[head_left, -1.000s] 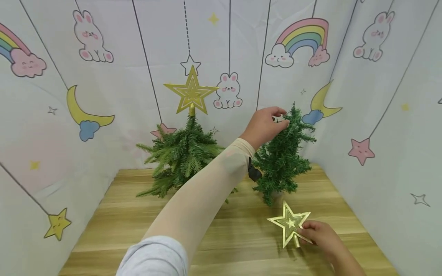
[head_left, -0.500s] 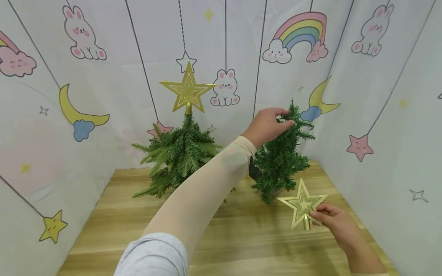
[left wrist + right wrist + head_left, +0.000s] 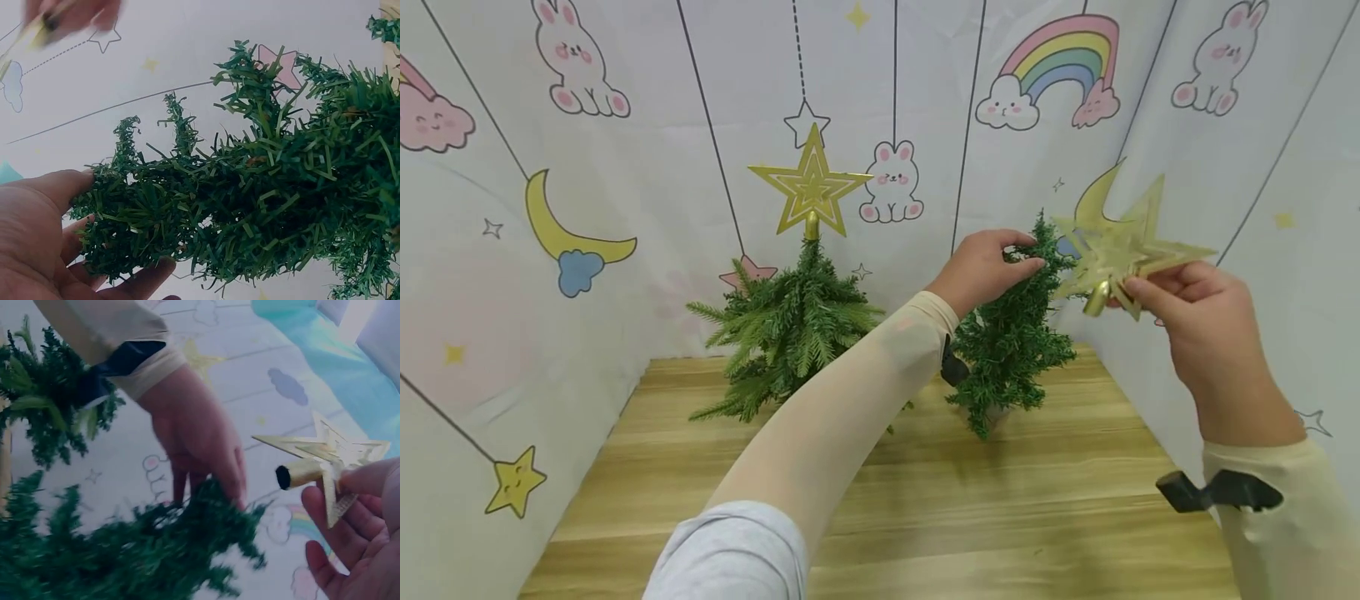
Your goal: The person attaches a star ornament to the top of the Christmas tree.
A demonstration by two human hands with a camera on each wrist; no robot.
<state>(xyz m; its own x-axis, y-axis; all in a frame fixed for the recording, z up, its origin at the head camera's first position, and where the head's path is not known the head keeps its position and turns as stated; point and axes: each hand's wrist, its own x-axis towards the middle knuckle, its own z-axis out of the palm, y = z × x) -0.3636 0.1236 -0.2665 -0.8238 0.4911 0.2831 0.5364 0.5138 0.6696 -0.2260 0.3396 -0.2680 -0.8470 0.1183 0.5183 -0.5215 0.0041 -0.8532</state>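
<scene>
A small green artificial Christmas tree (image 3: 1015,354) stands at the back right of the wooden table. My left hand (image 3: 987,271) holds it near the tip, thumb on one side and fingers on the other, as the left wrist view shows. Raised beside the treetop, my right hand (image 3: 1213,333) pinches a gold star tree topper (image 3: 337,453) between thumb and fingers. The topper is tilted and blurred in the head view. Its hollow tube (image 3: 300,474) points toward the tree in the right wrist view, with the dark opening showing.
A fuller artificial tree (image 3: 805,333) stands to the left, with another gold star (image 3: 812,190) upright on its tip. My left forearm crosses in front of its lower branches. White cloth walls (image 3: 662,167) with printed rabbits, moons and rainbows enclose the wooden table (image 3: 925,517).
My right hand has lifted the star topper from low over the table up beside the right tree's tip, tilting it. My left hand has shifted slightly right onto the treetop.
</scene>
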